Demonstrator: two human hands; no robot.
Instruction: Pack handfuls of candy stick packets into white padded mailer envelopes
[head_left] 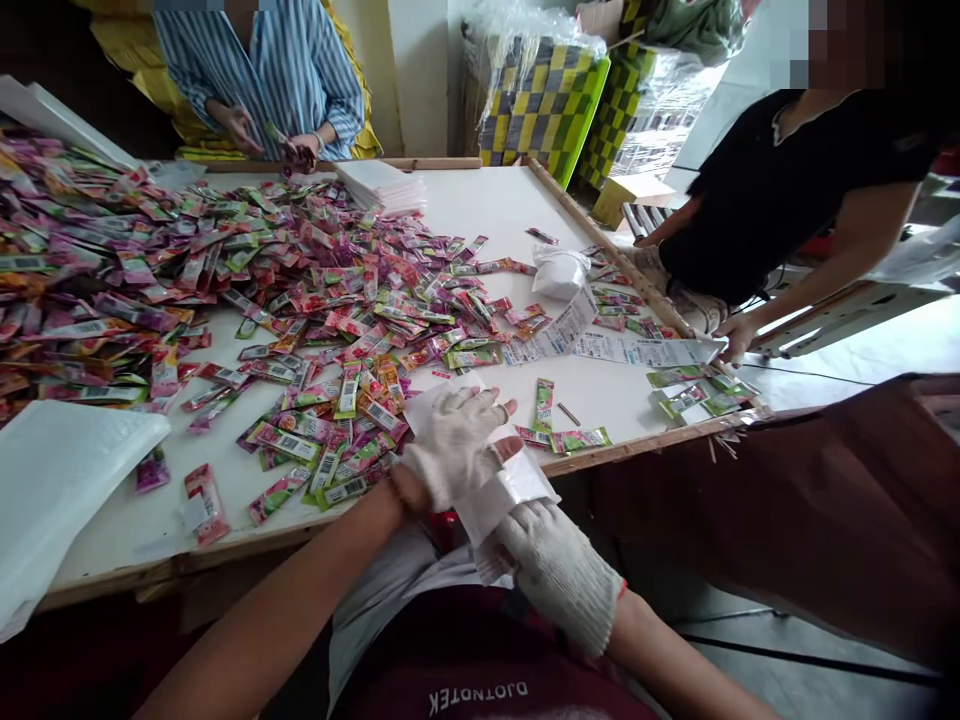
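Note:
Both my hands wear white knit gloves and meet at the table's front edge. My left hand point(454, 440) lies over the top of a white plastic bag point(504, 492), fingers slightly curled and thumb pressed on it. My right hand point(553, 568), below the edge, grips the bag's lower end. A big spread of colourful sachets point(300, 300) covers the white table point(487, 210) to the left of my hands. A few green sachets point(544, 405) lie just beyond my fingers.
A stack of white bags point(64, 470) lies at the front left, another stack point(382, 185) at the back. A person in a striped shirt point(292, 70) handles sachets opposite. A person in black point(787, 190) rests a hand point(736, 335) on a printed label strip point(600, 340).

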